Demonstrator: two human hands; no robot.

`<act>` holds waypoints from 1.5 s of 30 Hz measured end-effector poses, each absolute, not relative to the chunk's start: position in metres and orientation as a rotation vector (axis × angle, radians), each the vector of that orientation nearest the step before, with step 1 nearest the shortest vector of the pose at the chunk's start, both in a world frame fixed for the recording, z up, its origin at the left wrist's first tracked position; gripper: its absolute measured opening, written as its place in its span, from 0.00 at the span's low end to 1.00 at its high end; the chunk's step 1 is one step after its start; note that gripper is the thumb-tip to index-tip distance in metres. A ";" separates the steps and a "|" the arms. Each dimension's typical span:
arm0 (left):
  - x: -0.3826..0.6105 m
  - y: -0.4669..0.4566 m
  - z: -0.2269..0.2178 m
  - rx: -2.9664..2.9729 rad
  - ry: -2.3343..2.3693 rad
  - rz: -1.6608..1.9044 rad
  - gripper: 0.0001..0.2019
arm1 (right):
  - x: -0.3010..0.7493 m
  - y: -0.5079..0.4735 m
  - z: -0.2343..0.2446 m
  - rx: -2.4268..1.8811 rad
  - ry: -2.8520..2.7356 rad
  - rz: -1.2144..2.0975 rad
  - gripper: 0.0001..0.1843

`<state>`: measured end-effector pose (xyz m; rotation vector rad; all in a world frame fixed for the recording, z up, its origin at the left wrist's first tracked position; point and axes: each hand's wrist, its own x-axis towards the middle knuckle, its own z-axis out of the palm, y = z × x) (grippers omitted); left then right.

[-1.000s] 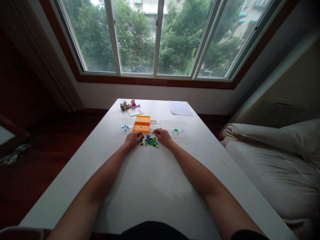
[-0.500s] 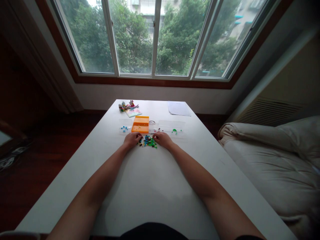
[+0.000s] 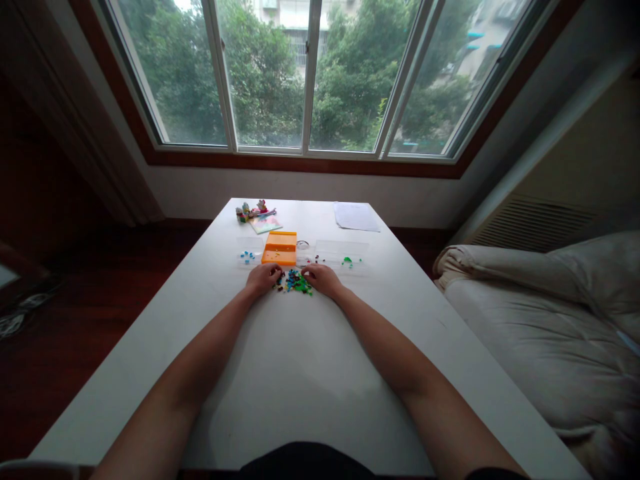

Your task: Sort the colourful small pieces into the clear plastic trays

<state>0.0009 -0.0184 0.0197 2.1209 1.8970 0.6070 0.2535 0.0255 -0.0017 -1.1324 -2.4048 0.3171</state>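
A small loose pile of tiny coloured pieces (image 3: 299,283), mostly green, blue and dark, lies on the white table (image 3: 320,373). My left hand (image 3: 263,277) rests at the pile's left edge, fingers curled together; whatever is in them is too small to make out. On the other side, my right hand (image 3: 324,278) is at the pile's upper right edge with its fingertips pinched, and their contents cannot be made out either. Just beyond the hands an orange box (image 3: 280,248) stands open, with a few small yellow pieces inside.
Clear plastic trays flank the orange box: blue pieces (image 3: 247,256) on the left, green pieces (image 3: 349,261) on the right. Farther back are small toy figures (image 3: 245,213), a colourful booklet (image 3: 267,224) and white paper sheets (image 3: 357,217). A padded couch (image 3: 540,320) is to the right.
The whole view has shifted very slightly. Both hands stay at the pile, with only a slight movement of the right fingers.
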 end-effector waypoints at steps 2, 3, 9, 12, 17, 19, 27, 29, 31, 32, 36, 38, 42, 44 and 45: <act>0.001 -0.018 0.019 2.122 1.892 0.614 0.11 | 0.253 0.025 -0.002 -1.136 -2.399 0.307 0.10; 0.000 -0.017 0.018 2.123 1.888 0.619 0.11 | 0.252 0.024 -0.002 -1.138 -2.389 0.299 0.09; -0.002 -0.014 0.013 2.132 1.866 0.642 0.11 | 0.251 0.020 0.002 -1.159 -2.185 0.234 0.09; -0.002 -0.013 0.012 2.127 1.860 0.636 0.11 | 0.255 0.022 0.007 -1.207 -2.037 0.134 0.09; -0.003 -0.013 0.011 2.124 1.850 0.647 0.12 | 0.271 0.033 0.009 -1.375 -1.860 0.045 0.10; -0.003 -0.013 0.010 2.126 1.850 0.653 0.12 | 0.277 0.036 0.007 -1.441 -1.829 0.062 0.11; -0.002 -0.013 0.010 2.124 1.853 0.676 0.12 | 0.265 0.034 0.001 -1.201 -2.030 0.060 0.10; -0.003 -0.012 0.009 2.132 1.842 0.695 0.12 | 0.258 0.031 -0.002 -1.088 -2.171 0.109 0.10; -0.003 -0.012 0.009 2.138 1.834 0.709 0.11 | 0.252 0.029 -0.005 -1.017 -2.294 0.156 0.11; -0.004 -0.012 0.008 2.139 1.831 0.713 0.11 | 0.251 0.029 -0.007 -0.998 -2.343 0.173 0.12; -0.003 -0.012 0.008 2.127 1.828 0.726 0.11 | 0.250 0.029 -0.010 -1.012 -2.433 0.191 0.14; -0.003 -0.012 0.009 2.118 1.826 0.732 0.11 | 0.251 0.029 -0.010 -1.049 -2.426 0.179 0.13; -0.003 -0.012 0.008 2.111 1.826 0.743 0.10 | 0.252 0.029 -0.008 -1.090 -2.406 0.166 0.11; -0.003 -0.011 0.008 2.110 1.828 0.746 0.10 | 0.251 0.028 -0.008 -1.118 -2.392 0.161 0.10; -0.003 -0.011 0.007 2.111 1.829 0.746 0.10 | 0.251 0.028 -0.008 -1.138 -2.383 0.155 0.09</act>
